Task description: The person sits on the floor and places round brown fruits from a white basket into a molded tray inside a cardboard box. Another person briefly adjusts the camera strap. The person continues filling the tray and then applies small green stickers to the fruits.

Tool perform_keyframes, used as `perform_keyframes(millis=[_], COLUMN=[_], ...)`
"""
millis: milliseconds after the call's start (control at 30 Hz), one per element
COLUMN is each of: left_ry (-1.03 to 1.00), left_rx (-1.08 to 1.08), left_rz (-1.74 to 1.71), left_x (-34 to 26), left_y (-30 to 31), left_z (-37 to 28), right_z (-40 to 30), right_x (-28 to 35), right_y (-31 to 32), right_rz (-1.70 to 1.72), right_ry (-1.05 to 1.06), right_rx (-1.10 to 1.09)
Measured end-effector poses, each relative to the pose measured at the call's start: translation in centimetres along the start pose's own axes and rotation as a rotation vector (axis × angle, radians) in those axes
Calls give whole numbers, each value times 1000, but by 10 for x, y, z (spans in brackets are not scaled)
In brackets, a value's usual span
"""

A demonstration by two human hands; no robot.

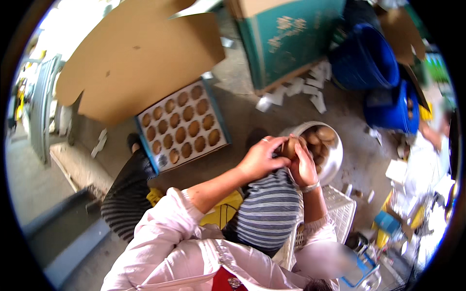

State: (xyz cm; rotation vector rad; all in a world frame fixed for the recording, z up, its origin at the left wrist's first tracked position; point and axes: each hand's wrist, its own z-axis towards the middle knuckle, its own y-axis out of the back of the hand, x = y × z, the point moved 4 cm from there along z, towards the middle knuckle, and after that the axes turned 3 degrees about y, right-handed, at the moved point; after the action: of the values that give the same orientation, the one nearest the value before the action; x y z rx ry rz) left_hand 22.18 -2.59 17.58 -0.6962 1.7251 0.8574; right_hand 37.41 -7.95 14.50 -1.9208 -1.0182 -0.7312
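Note:
My left hand [264, 154], with a ring on one finger, and my right hand [305, 165], with a bracelet at the wrist, close together around a brown oval fruit [290, 147] that looks like a kiwifruit. Fingers hide part of it. Just right of my hands a white bucket [336, 156] holds several more brown fruits [323, 140]. To the left lies an opened carton [221, 123] with a white insert [174, 125]. Brown fruits [193, 128] show in rows through its round holes; the hole at the near left corner looks dark grey.
The carton's raised lid [142, 54] leans away. A green carton [291, 40] stands ahead, with white paper scraps [278, 95] beside it. Blue buckets [364, 58] are at the right. A white plastic crate [340, 207] sits beside my knee. Another person's arm [431, 134] shows far right.

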Motion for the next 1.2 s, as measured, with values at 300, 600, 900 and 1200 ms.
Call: perform_keyframes(millis=[300,600,900,1200], left_ry=[445,850,752,794], left_rx=[-420,-1021,-763,-591], left_rz=[-230,505,607,711], left_x=[92,281,279,296], left_y=[103,212,214,217], left_z=[-96,-255,-246,-242], right_z=[8,16,8,5], right_x=[-24,-44,-32,-29], right_y=[-31,-12,9,5], right_rz=[-390,-396,-393,-421], right_ry=[-186,-176,-157,-172], right_rx=[441,228,88,82])
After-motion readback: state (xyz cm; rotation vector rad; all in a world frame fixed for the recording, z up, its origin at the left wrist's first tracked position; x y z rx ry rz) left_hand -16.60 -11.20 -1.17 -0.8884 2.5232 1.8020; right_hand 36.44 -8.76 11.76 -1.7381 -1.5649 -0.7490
